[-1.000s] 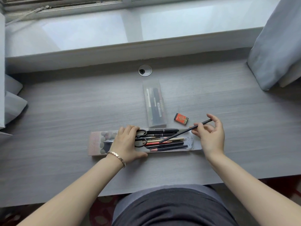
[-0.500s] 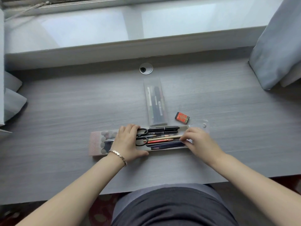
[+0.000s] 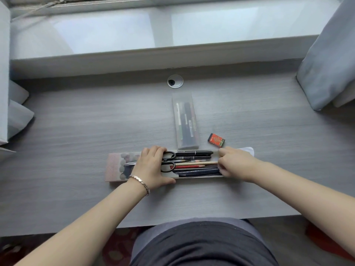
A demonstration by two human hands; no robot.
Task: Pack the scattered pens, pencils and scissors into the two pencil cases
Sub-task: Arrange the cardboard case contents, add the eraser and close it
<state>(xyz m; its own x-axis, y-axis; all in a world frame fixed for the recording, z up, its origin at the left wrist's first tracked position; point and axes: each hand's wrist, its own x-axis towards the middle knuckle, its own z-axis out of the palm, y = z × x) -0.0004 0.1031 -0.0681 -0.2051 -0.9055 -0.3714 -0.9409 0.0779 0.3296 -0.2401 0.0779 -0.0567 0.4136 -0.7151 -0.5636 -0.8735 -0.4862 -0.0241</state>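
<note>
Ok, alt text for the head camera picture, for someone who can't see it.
On a grey desk, the left hand holds an open pencil case of pens, pencils and scissors while the right hand is at its open end. Beyond lie a clear case of pens and a red eraser.

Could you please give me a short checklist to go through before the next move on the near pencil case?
1. The near pencil case is steadied: the left hand holds it across its width. Ok.
2. The scissors are inside it: the handles lie within the case, the blades are hidden under the hand. Ok.
3. Contents lie flat and lengthwise, such as the red pencil. Ok.
4. The right hand is free of any item: its fingers curl at the case's right end. Cannot tell.
5. The far pencil case is closed. Cannot tell.
6. No loose pens or pencils on the desk: only an eraser lies out. Ok.
</note>
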